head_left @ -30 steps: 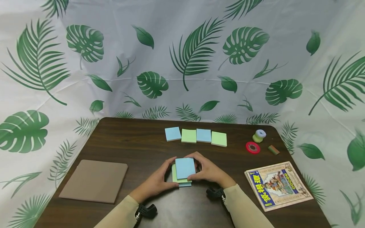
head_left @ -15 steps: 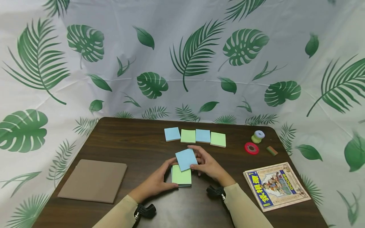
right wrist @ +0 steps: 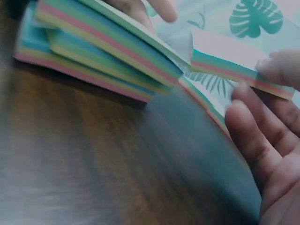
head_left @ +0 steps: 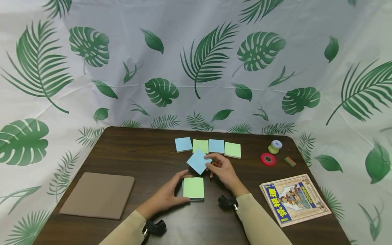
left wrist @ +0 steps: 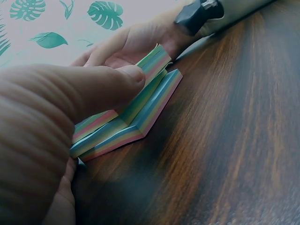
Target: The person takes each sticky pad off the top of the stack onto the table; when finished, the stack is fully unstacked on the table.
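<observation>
My right hand pinches a blue sticky note pad by its right corner, turned like a diamond above the table. Striped edges of this lifted pad show in the right wrist view. My left hand holds a small stack of sticky note pads between thumb and fingers, with a green pad on top. From the left wrist, the thumb lies against the stack, whose pads are unevenly aligned with multicoloured edges. The stack's underside is hidden.
Behind the hands runs a row of blue and green pads. A brown board lies left. On the right are a booklet, a red ring-shaped item, a spool-like item and a small striped block.
The blue pad has come off the top of the stack and moved away toward the row, rotating, in my right hand. My left hand has stayed at the stack, now with green uppermost.
</observation>
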`<action>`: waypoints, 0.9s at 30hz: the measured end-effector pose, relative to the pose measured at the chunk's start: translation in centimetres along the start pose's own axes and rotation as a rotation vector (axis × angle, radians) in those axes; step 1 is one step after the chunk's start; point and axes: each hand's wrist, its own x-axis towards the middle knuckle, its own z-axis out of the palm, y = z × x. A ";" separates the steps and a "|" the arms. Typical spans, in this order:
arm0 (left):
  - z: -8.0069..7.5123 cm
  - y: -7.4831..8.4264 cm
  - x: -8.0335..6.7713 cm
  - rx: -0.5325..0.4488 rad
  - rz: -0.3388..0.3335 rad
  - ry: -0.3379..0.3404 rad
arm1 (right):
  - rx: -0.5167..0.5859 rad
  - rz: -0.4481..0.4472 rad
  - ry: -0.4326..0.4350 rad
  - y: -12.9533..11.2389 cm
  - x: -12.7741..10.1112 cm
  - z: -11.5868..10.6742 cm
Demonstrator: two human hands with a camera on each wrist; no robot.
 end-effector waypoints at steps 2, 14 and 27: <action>0.0 0.0 0.0 0.007 0.005 -0.002 | -0.058 -0.021 0.044 0.1 0.6 0.1; 0.2 0.3 -0.2 0.009 -0.018 -0.019 | -0.237 0.062 0.034 0.8 1.3 0.5; -0.2 0.4 -0.4 0.034 -0.044 -0.019 | -0.689 -0.053 -0.197 0.2 1.4 1.5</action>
